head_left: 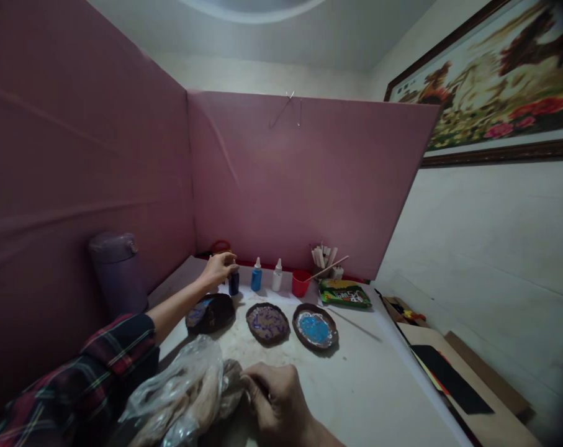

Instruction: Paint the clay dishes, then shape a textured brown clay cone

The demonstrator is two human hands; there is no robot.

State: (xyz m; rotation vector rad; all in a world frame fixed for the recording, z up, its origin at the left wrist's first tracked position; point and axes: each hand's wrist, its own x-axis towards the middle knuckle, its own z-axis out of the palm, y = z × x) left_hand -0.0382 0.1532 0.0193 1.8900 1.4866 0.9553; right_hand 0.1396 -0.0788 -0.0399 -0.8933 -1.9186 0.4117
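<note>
On my white desk (pixel 369 379) I see three dark round dishes (pixel 267 323) in a row mid-desk. Behind them toward the far edge stand small bottles (pixel 256 275), a red cup (pixel 300 283) and a green packet (pixel 344 293). A clear plastic bag (pixel 183 388) lies at the near edge.

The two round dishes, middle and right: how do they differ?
The middle dish holds a brownish fill with thin purple squiggles; the right dish holds a solid bright blue patch ringed by pale grey. The right dish lies nearer the green packet. Both are dark-rimmed, shallow and flat on the table.
</note>
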